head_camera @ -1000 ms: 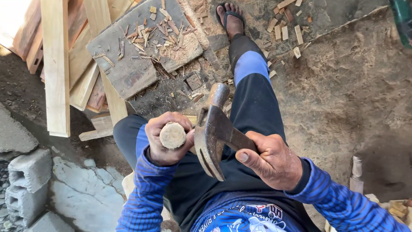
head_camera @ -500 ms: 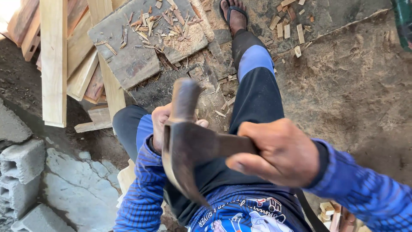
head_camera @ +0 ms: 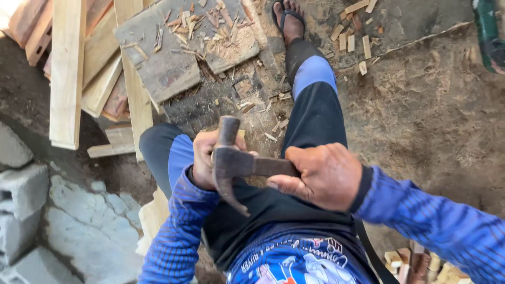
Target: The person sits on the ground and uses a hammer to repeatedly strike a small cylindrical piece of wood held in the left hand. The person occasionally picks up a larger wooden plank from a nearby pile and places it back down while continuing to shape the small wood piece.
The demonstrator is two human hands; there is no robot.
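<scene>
My right hand (head_camera: 321,176) grips the handle of a dark claw hammer (head_camera: 229,158), whose head sits right over my left fist. My left hand (head_camera: 202,158) is closed around a short round wooden piece; only a pale sliver of it (head_camera: 241,134) shows past the hammer head. Both hands are held above my lap, between my legs in dark and blue trousers. My right leg stretches forward to a sandalled foot (head_camera: 288,18).
A worn flat board (head_camera: 184,58) strewn with wood chips lies ahead. Long pale planks (head_camera: 67,73) are stacked at the left. Grey concrete blocks (head_camera: 21,200) sit at the lower left. Small cut wood pieces (head_camera: 352,39) lie on the dirt ground at the upper right.
The hammer rose with its head lifted toward the camera, then came down onto the wooden piece in my left fist. The piece's round end, plain a second ago, is covered by the hammer head.
</scene>
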